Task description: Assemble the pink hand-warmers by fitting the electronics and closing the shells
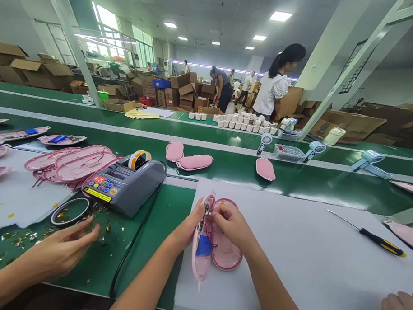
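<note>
My left hand (191, 221) grips a pink plastic shell half (201, 263) at its upper end, tilted on its edge. Inside that half are a green circuit board (206, 209) and a blue-wrapped part (204, 245). My right hand (232, 221) is closed in a pinch beside the board; its fingertips hide what they hold. Under it, a second pink shell half (227, 251) lies with its hollow side up on a white sheet (284, 251). Red wires (208, 234) run between the two halves.
A grey tape dispenser (126, 185) with a cable stands left, near stacked pink shells (81, 161). A co-worker's hand (67, 245) reaches by a black tape ring (71, 211). A screwdriver (382, 241) lies right; another person's fingers (404, 301) show at bottom right. Pink cases (195, 162) lie ahead.
</note>
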### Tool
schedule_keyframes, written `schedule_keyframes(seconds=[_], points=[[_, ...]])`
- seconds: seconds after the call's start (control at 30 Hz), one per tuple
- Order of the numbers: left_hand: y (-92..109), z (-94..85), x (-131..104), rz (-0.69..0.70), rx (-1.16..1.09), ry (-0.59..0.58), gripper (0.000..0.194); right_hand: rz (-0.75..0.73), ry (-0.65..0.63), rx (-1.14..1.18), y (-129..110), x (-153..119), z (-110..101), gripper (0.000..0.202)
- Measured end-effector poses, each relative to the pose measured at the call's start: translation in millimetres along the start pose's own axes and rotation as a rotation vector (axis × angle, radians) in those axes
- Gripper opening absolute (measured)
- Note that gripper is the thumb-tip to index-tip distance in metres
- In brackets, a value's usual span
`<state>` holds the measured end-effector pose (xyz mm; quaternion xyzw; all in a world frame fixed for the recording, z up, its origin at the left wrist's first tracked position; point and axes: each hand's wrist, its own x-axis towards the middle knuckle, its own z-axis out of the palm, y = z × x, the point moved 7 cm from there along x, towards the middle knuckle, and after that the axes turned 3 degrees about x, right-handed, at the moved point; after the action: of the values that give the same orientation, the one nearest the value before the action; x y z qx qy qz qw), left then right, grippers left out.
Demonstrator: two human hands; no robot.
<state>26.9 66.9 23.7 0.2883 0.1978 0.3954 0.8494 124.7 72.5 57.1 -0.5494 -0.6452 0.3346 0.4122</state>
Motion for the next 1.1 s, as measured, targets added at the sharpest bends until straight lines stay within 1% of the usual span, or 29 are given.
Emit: schedule_keyframes(seconds=[0.1,0.3,0.63,0.8,0.93,1.1], points=[[-1.5,-0.6,1.7,0.008,0.049,0.006,0.062,0.013,-0.016,0.023,2.4,0.2,0.0,0.023],[-5.3,1.4,2.9,-0.023,0.041,-0.016,0.06,0.051,-0.032,0.049,5.8,1.1,-0.3,0.024],[-4.2,4.7,4.3,0.007,0.097,-0.015,0.067,0.117,-0.056,0.06,4.7,1.9,-0.8,0.019],[-2.6,0.4,5.5,0.058,0.233,0.01,0.071,0.146,-0.065,0.028,1.9,0.9,-1.9,0.016],[-0.6,-2.9,5.9,0.118,0.369,-0.004,0.077,0.178,-0.096,-0.018,-0.9,-1.0,-1.1,0.015],[-0.2,-3.7,4.4,0.119,0.405,-0.006,0.081,0.199,-0.116,-0.06,-1.6,-2.0,1.6,0.017]])
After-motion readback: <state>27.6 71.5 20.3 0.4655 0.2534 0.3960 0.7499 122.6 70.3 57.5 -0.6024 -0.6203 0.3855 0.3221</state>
